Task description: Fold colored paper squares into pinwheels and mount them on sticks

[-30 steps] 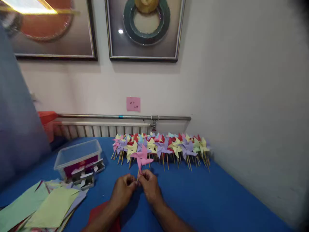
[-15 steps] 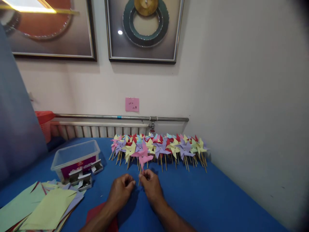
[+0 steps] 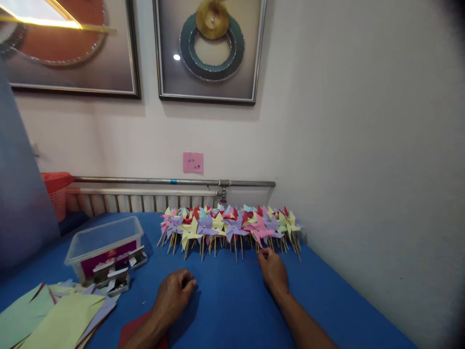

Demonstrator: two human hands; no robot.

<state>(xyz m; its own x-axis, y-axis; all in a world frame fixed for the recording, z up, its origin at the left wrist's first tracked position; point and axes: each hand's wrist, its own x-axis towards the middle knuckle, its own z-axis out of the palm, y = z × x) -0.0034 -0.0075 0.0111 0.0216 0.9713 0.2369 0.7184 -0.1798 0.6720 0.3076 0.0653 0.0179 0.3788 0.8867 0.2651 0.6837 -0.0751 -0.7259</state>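
Note:
A pink paper pinwheel (image 3: 258, 230) on a thin stick is held by my right hand (image 3: 273, 269), its fingers pinched low on the stick. It is at the front of a dense group of pinwheels (image 3: 234, 227) in purple, yellow, red, pink and blue, which stand on their sticks towards the wall. My left hand (image 3: 175, 294) hovers over or rests on the blue table, its fingers curled together and nothing visible in them. Under my left forearm lies a red paper sheet (image 3: 135, 329).
Stacked coloured paper (image 3: 61, 317) lies at the left front. Behind it stand a clear plastic box (image 3: 103, 242) and small open boxes (image 3: 118, 281) with metal bits. A red basket (image 3: 57, 191) and a radiator pipe (image 3: 174, 182) run along the back; a wall bounds the right.
My right hand has carried the pink pinwheel rightward, from the middle to the right part of the group. My left hand stays near its place, slightly lower. The view has shifted a little.

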